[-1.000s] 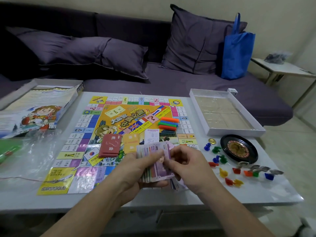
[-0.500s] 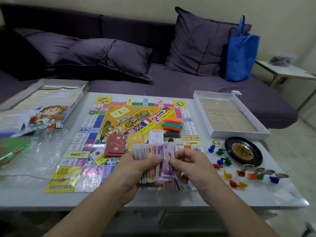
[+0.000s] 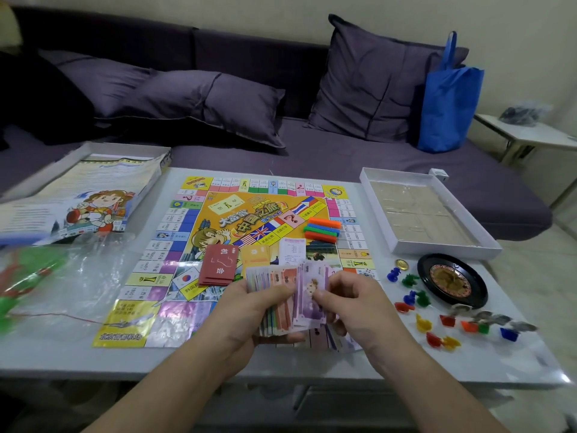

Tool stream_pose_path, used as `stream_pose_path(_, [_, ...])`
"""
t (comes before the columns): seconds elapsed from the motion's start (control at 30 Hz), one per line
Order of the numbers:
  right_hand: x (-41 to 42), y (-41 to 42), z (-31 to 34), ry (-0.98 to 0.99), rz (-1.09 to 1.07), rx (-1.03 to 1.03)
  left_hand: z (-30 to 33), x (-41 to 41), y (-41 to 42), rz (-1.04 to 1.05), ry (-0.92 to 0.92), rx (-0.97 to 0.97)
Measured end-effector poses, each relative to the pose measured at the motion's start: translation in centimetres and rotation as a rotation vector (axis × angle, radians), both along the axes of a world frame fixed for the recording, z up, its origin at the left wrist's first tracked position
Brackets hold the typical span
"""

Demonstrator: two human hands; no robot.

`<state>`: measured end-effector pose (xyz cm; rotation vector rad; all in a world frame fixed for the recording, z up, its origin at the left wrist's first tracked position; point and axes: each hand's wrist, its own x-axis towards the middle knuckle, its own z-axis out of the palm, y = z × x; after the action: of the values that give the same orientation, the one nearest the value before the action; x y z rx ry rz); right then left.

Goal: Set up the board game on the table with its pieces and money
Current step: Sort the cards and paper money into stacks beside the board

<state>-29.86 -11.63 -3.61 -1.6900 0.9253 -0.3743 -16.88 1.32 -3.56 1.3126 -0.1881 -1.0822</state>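
Observation:
The colourful game board (image 3: 193,220) lies flat on the white table (image 3: 281,367). Above its near edge my left hand (image 3: 249,310) grips a fanned stack of play money (image 3: 281,282). My right hand (image 3: 352,307) pinches a purple note (image 3: 312,304) at the right side of that fan. On the board sit a red card deck (image 3: 218,264), a yellow card deck (image 3: 259,256), a white slip (image 3: 292,250) and a pile of coloured bars (image 3: 321,229). More notes lie under my hands, mostly hidden.
Right of the board are a black roulette wheel (image 3: 451,281), a gold coin (image 3: 401,264), several coloured pawns (image 3: 412,298) and an open box tray (image 3: 427,210). The box lid (image 3: 81,195) and a plastic bag (image 3: 62,285) lie at the left. A sofa with cushions and a blue bag (image 3: 449,95) stands behind.
The money fan has spread wider in my left hand, and my right fingers have shifted along its right side. The camera view has drifted slightly.

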Motion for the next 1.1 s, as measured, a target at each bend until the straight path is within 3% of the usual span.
stream_pose_path(0.23, [-0.6, -1.7, 0.8, 0.189, -0.091, -0.183, 0.6, 1.8, 0.4, 0.129, -0.089, 0.077])
stream_pose_path(0.43, [0.3, -0.1, -0.8, 0.347, 0.054, -0.265, 0.5, 2.4, 0.7, 0.135, -0.088, 0.087])
stream_pose_path(0.7, [0.8, 2.1, -1.7, 0.623, 0.085, -0.734, 0.4, 2.2, 0.9, 0.080, -0.035, 0.070])
stream_pose_path(0.8, [0.9, 1.7, -1.4, 0.359, 0.020, -0.586, 0.4, 2.0, 0.9, 0.045, -0.022, 0.060])
stream_pose_path(0.87, [1.0, 1.3, -1.0, 0.069, 0.024, -0.273, 0.4, 1.7, 0.9, 0.012, -0.028, 0.047])
stream_pose_path(0.93, [1.3, 1.5, -0.4, -0.094, 0.066, -0.023, 0.4, 1.4, 0.8, -0.038, -0.036, 0.041])
stream_pose_path(1.1, [1.8, 1.7, -0.3, -0.101, 0.033, -0.057, 0.4, 1.5, 1.0, -0.044, 0.006, 0.015])
